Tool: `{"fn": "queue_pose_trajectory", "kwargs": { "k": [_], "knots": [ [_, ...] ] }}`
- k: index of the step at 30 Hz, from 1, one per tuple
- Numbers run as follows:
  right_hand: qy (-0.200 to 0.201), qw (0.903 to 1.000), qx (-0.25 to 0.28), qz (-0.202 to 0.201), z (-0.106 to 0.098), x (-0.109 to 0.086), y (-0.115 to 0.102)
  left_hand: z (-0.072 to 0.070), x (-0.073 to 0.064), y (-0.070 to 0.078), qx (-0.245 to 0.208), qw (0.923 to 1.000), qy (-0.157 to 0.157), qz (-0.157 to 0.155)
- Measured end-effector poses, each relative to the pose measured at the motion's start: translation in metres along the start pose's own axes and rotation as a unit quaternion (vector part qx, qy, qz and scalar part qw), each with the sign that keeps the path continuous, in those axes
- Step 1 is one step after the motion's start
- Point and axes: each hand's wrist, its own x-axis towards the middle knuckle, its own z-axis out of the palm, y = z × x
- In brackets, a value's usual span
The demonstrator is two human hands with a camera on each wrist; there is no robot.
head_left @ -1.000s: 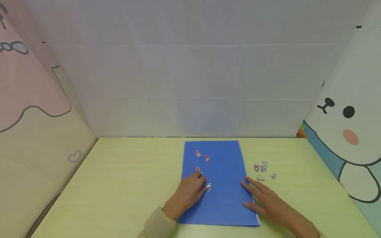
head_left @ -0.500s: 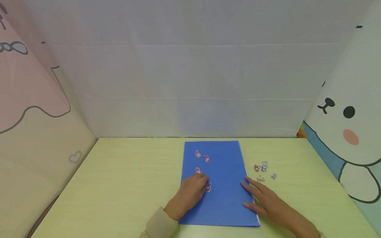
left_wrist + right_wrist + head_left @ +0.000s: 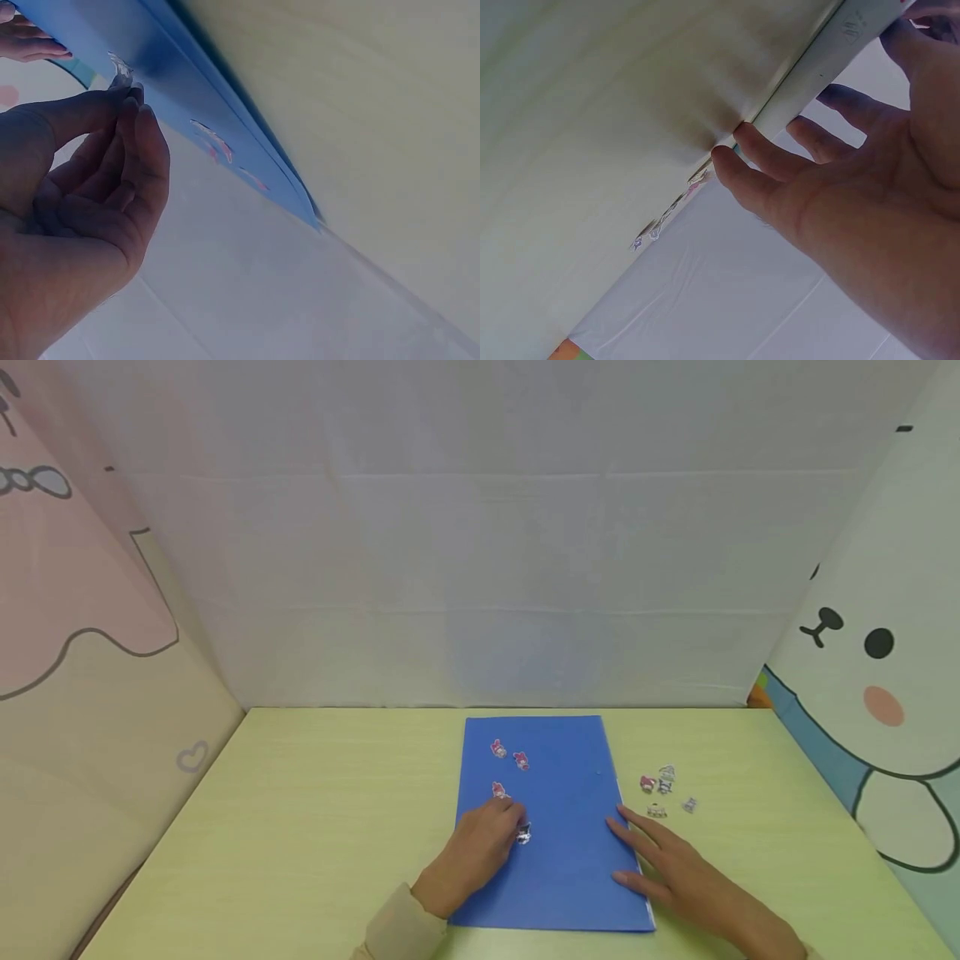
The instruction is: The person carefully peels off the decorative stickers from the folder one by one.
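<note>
Silvery sticker (image 3: 524,834): over the blue folder (image 3: 570,885), contact unclear, pinched between fingers of the left hand (image 3: 477,843). Right hand (image 3: 678,878), fingers extended, touches folder's edge. Judged risks: sticker creasing under hard pinching; folder slipping if right hand lifts.

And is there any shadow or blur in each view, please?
Head: fairly even light, stickers too small for fine detail; left wrist: dim left hand, soft shadow on the blue sheet, blurred stickers; right wrist: soft shadows on the table by the right hand.
</note>
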Motion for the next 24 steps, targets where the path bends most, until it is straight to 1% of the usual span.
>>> {"fn": "queue_pose_trajectory", "kwargs": {
  "k": [4, 9, 11, 19, 24],
  "knots": [
    [0.001, 1.0000, -0.001, -0.001, 0.001, 0.000, 0.001, -0.005, -0.001, 0.000, 0.000, 0.9998, -0.008, -0.016],
    [-0.002, 1.0000, -0.002, 0.000, 0.002, 0.000, 0.002, -0.009, -0.003, -0.005, -0.002, 0.9990, -0.018, -0.041],
    [-0.001, 1.0000, -0.003, -0.002, 0.002, 0.000, 0.002, -0.009, -0.005, -0.008, -0.004, 0.9990, -0.016, -0.042],
    [-0.010, 0.9999, 0.004, 0.007, 0.001, 0.000, 0.000, -0.012, -0.012, -0.015, -0.016, 0.9980, -0.030, -0.053],
    [-0.006, 1.0000, 0.000, 0.004, 0.001, 0.000, 0.000, -0.014, -0.016, -0.018, -0.020, 0.9980, -0.018, -0.057]
  ]
}}
